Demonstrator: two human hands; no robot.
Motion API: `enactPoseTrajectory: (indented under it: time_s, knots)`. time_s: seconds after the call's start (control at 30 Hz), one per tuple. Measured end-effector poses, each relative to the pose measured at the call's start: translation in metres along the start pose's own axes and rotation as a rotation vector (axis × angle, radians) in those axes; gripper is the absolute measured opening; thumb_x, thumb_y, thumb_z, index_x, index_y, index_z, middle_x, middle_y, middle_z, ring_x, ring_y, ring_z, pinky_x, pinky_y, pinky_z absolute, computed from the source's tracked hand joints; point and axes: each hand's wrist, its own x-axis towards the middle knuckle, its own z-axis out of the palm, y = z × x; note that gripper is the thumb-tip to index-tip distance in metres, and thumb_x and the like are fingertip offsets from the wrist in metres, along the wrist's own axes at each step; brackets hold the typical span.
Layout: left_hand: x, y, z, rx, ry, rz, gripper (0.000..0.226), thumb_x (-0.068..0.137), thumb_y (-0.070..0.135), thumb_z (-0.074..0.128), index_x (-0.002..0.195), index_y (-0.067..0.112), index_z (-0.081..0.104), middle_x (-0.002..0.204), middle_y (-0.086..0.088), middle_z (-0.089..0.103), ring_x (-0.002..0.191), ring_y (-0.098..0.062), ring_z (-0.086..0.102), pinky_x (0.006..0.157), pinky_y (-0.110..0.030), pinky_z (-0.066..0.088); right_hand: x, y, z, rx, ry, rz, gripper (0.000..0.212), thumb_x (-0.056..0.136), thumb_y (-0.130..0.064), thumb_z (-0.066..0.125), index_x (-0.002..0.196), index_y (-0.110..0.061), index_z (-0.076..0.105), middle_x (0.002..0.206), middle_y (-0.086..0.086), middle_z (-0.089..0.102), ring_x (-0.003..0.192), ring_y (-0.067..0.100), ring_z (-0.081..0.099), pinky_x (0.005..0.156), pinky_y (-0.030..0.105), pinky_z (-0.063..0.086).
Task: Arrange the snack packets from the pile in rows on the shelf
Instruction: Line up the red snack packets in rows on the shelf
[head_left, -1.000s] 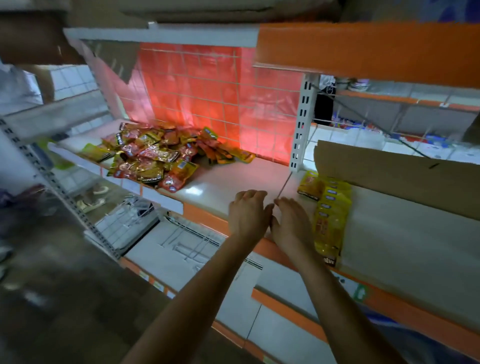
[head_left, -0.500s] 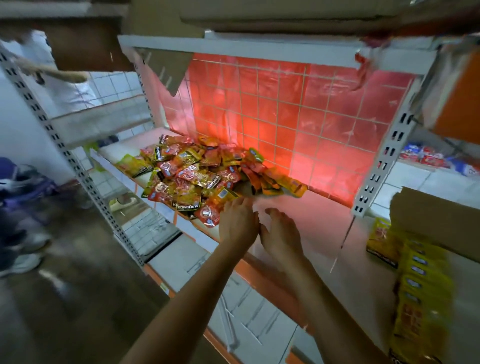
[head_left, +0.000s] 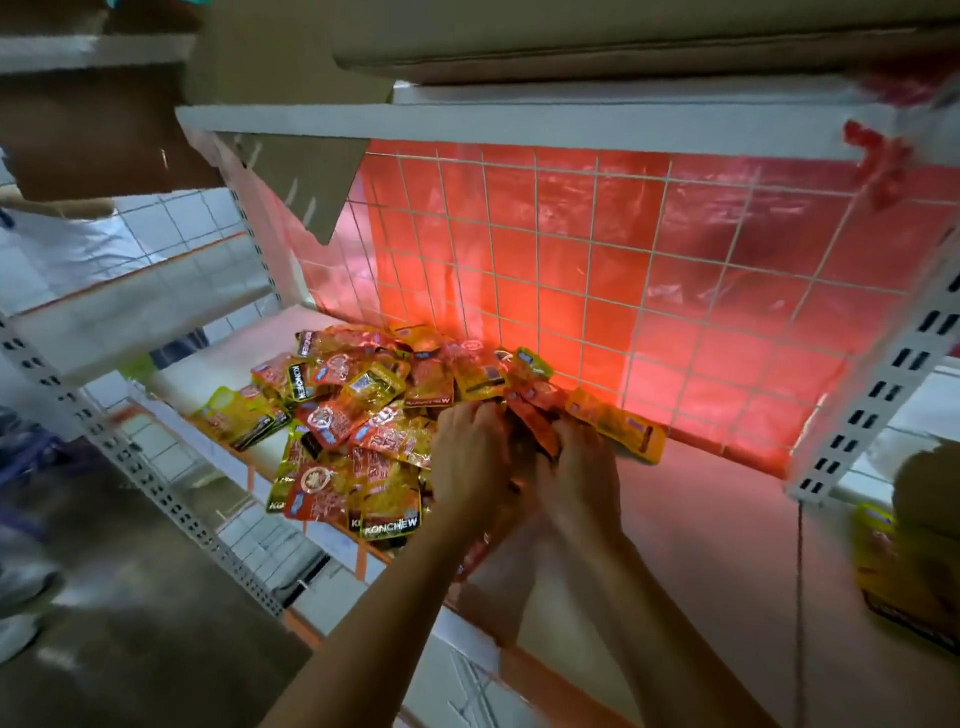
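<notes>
A loose pile of red and yellow snack packets (head_left: 363, 415) lies on the white shelf (head_left: 701, 519), in front of a wire grid backed with red plastic. Both my hands have reached the pile's right edge. My left hand (head_left: 470, 462) rests palm down on the packets with its fingers curled into them. Beside it, my right hand (head_left: 576, 467) curls its fingers round red packets (head_left: 535, 426). A row of yellow packets (head_left: 883, 566) lies on the neighbouring shelf section at the far right edge.
A perforated upright (head_left: 878, 389) separates the two shelf sections. Cardboard (head_left: 519, 36) sits on the shelf above. A wire rack (head_left: 260, 540) hangs below the pile. The floor (head_left: 130, 623) lies at lower left, with someone's shoes (head_left: 21, 597) at the edge.
The view and both hands have swung left, from the shelf edge near the yellow row to the pile. My hands now dig into the packets.
</notes>
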Motion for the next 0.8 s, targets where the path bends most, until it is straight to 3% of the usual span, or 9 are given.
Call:
enactPoseTrajectory:
  time_s: [0.1,0.2,0.3,0.4,0.57,0.7,0.8]
  knots:
    - [0.029,-0.015,-0.002,0.0,0.0,0.061,0.036,0.092,0.029,0.054,0.125,0.013,0.053,0.123,-0.008,0.053,0.113,-0.026,0.045,0.093,-0.036,0.042,0.015,-0.008,0.017,-0.107,0.045,0.086,0.05,0.086,-0.028,0.06,0.133,-0.015,0.049,0.13,0.007,0.054,0.122,0.029,0.044,0.103,0.04,0.034]
    - [0.052,-0.028,0.0,-0.003,0.008,0.07,0.041,0.093,0.037,0.051,0.124,0.009,0.051,0.125,-0.013,0.053,0.113,-0.029,0.047,0.094,-0.038,0.043,0.028,-0.018,0.03,-0.254,0.057,0.143,0.065,0.085,-0.036,0.059,0.143,-0.017,0.036,0.137,0.004,0.047,0.128,0.027,0.037,0.106,0.04,0.032]
    - [0.074,-0.037,0.002,0.041,-0.069,-0.049,0.062,0.096,0.056,0.034,0.13,0.006,0.043,0.125,-0.02,0.052,0.117,-0.034,0.045,0.094,-0.043,0.039,0.031,-0.023,0.039,-0.323,0.062,0.187,0.064,0.084,-0.033,0.06,0.142,-0.018,0.035,0.138,0.004,0.044,0.13,0.028,0.034,0.106,0.041,0.032]
    - [0.09,-0.045,0.004,0.04,-0.143,-0.063,0.079,0.092,0.065,0.034,0.142,0.004,0.027,0.133,-0.023,0.047,0.123,-0.038,0.041,0.097,-0.045,0.038,0.032,-0.023,0.046,-0.363,0.067,0.202,0.055,0.086,-0.024,0.052,0.14,-0.022,0.039,0.14,0.0,0.042,0.131,0.027,0.032,0.104,0.037,0.028]
    - [0.099,-0.052,0.008,0.0,-0.153,0.035,0.071,0.09,0.053,0.053,0.144,0.014,0.029,0.139,-0.017,0.043,0.125,-0.039,0.039,0.099,-0.045,0.037,0.041,-0.028,0.046,-0.207,0.168,0.241,0.043,0.091,-0.013,0.049,0.132,-0.022,0.055,0.131,0.004,0.054,0.125,0.028,0.042,0.103,0.036,0.032]
    - [0.097,-0.046,0.006,-0.229,-0.126,0.066,0.059,0.088,0.034,0.063,0.139,0.016,0.039,0.131,-0.018,0.044,0.116,-0.039,0.049,0.095,-0.045,0.041,0.039,-0.035,0.043,-0.019,0.288,0.334,0.034,0.091,-0.01,0.053,0.124,-0.012,0.061,0.114,0.012,0.061,0.11,0.032,0.055,0.086,0.037,0.042]
    - [0.092,-0.039,0.004,-0.418,-0.109,0.059,0.056,0.087,0.022,0.066,0.138,0.015,0.042,0.13,-0.016,0.042,0.115,-0.039,0.05,0.093,-0.044,0.04,0.036,-0.037,0.042,0.043,0.311,0.392,0.026,0.091,-0.013,0.054,0.116,-0.01,0.063,0.106,0.012,0.066,0.102,0.033,0.059,0.076,0.035,0.04]
